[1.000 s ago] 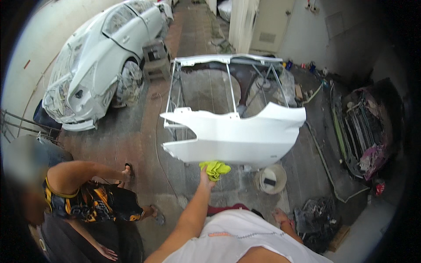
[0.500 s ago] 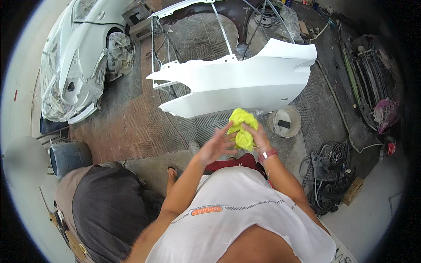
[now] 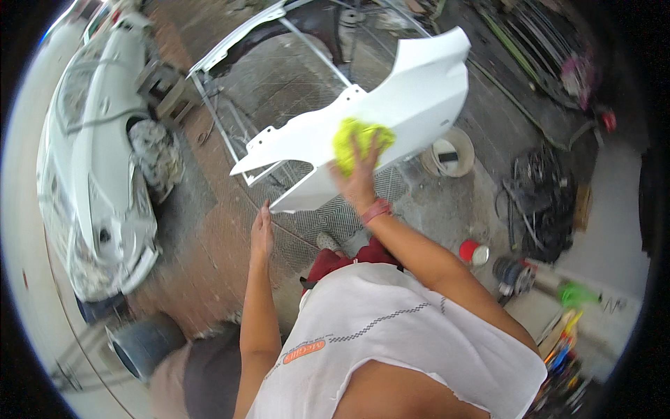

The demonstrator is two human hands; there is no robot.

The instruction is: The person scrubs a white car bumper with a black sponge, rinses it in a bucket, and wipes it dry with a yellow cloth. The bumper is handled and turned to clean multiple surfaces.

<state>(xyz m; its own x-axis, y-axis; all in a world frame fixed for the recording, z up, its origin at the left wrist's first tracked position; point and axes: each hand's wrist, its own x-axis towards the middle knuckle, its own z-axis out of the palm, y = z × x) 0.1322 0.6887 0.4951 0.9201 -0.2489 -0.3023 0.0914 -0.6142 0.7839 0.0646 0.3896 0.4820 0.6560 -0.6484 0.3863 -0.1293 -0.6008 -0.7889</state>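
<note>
A white car fender [image 3: 412, 92] lies across a metal stand [image 3: 222, 133], outer face toward me. Against its middle, my right hand [image 3: 359, 180] presses a fluffy yellow-green cloth [image 3: 345, 143], fingers spread over it and a reddish band on the wrist. At the fender's lower left tip is my left hand [image 3: 262, 234], seen edge-on. Its fingers are close together at the panel's edge and seem to pinch it, though the thumb is hard to make out.
A partly masked white car [image 3: 105, 160] stands on the left, with a grey-blue drum [image 3: 148, 342] nearer me. Right of the fender is a white bucket [image 3: 464, 150] with a dark block on it. A red-and-white can [image 3: 474, 252] and a black tangled heap [image 3: 541, 202] lie farther right.
The cloth has gone from between both hands in front of me onto the fender under my right hand. My left hand has moved left to the fender's tip. The view has turned.
</note>
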